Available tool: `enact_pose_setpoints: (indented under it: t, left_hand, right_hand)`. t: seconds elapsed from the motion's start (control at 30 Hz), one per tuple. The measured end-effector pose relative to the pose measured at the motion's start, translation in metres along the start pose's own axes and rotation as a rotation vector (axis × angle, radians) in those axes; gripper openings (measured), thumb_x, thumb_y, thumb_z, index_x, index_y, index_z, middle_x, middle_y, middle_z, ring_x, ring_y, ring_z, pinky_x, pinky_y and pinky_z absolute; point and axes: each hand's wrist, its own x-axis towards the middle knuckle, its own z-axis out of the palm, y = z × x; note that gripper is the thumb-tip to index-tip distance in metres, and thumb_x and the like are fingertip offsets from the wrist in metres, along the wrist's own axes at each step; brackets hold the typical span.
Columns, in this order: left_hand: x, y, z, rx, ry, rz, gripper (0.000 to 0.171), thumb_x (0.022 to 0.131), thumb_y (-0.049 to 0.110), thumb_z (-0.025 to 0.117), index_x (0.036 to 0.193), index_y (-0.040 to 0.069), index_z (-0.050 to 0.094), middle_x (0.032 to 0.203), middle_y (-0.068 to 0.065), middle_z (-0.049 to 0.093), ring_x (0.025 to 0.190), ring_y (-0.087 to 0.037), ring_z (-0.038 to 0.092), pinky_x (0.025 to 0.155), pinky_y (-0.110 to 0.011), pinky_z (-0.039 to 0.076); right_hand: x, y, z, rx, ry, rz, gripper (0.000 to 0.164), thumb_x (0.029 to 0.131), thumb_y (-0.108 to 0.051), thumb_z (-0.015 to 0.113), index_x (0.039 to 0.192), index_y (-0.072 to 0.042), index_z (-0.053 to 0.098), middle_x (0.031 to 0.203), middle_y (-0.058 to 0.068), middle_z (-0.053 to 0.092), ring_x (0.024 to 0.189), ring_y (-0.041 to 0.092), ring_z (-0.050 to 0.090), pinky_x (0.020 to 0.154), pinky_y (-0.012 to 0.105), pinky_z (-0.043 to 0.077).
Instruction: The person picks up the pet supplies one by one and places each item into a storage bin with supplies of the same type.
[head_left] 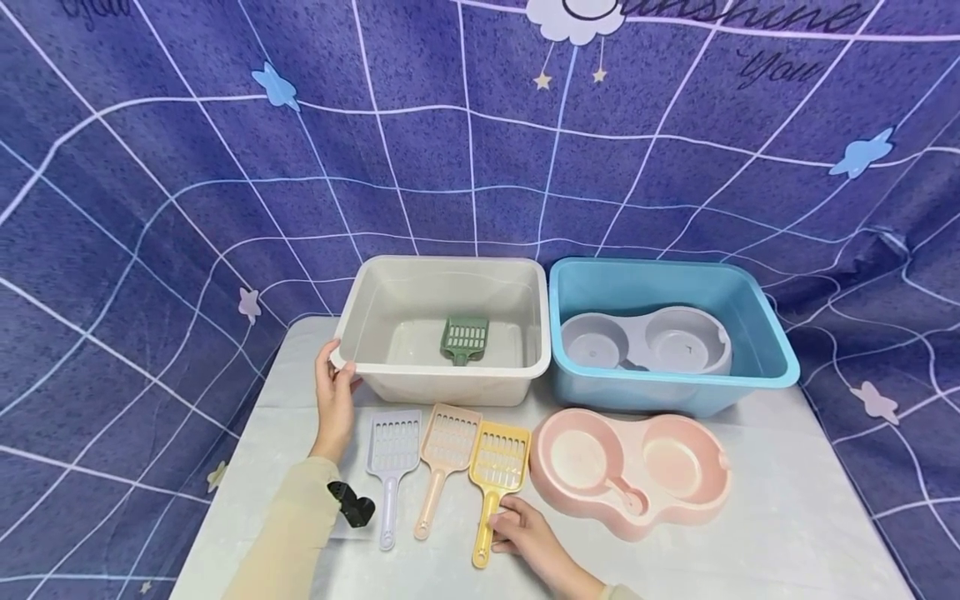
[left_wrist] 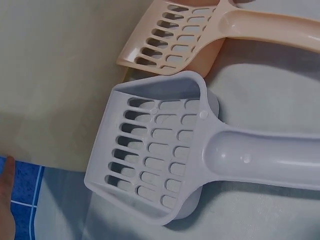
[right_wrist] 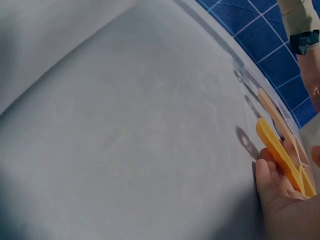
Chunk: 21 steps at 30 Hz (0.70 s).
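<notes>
At its front left corner, the rim of a beige litter box is gripped by my left hand. My right hand holds the handle of a yellow litter scoop in the head view, thumb over it; the right wrist view shows fingers beside the yellow handle. To the left of that scoop lie a peach scoop and a lavender scoop, both seen close up in the left wrist view. A dark green scoop sits inside the beige box.
A blue litter box stands right of the beige one, with a grey double bowl inside. In front of it is a pink double bowl. A patterned blue curtain surrounds the light table at the back and sides.
</notes>
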Motion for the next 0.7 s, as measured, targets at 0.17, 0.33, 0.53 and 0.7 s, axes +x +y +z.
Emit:
enact_pose_setpoints:
  t: [0.17,0.33,0.53,0.7]
  left_hand:
    - [-0.0020,0.0008,0.0004,-0.013,-0.010,0.011,0.049,0.104,0.008,0.040,0.152,0.013,0.029,0.132,-0.015,0.043,0.111,-0.011,0.051,0.095,-0.030,0.045]
    - [-0.0013,0.0014,0.0004,-0.037,-0.029,0.004,0.048,0.105,0.009,0.041,0.152,0.013,0.029,0.135,-0.017,0.041,0.113,-0.012,0.051,0.096,-0.029,0.044]
    - [0.0010,0.0001,-0.0031,-0.029,-0.044,-0.033,0.050,0.105,0.005,0.038,0.153,0.012,0.026,0.138,-0.017,0.041,0.113,-0.016,0.050,0.101,-0.042,0.041]
    - [0.0004,-0.0005,-0.0031,-0.020,-0.044,-0.038,0.050,0.105,0.005,0.037,0.153,0.012,0.026,0.135,-0.014,0.041,0.113,-0.016,0.050,0.104,-0.048,0.038]
  right_hand:
    - [0.0011,0.0006,0.0049,0.016,-0.008,-0.010,0.050,0.091,-0.003,0.064,0.131,0.018,0.041,0.089,0.006,0.068,0.071,0.013,0.065,0.068,0.031,0.059]
    - [0.0013,0.0005,0.0042,-0.005,0.005,-0.028,0.050,0.085,0.004,0.066,0.128,0.015,0.043,0.086,0.007,0.066,0.070,0.012,0.064,0.066,0.031,0.059]
    - [-0.0011,0.0013,0.0009,-0.032,-0.010,-0.059,0.049,0.080,0.006,0.071,0.122,0.012,0.045,0.083,0.005,0.063,0.070,0.011,0.062,0.063,0.022,0.055]
    - [-0.0050,0.0006,-0.0021,-0.085,-0.025,-0.103,0.050,0.079,0.007,0.073,0.121,0.010,0.047,0.084,0.003,0.061,0.070,0.008,0.056,0.060,0.015,0.045]
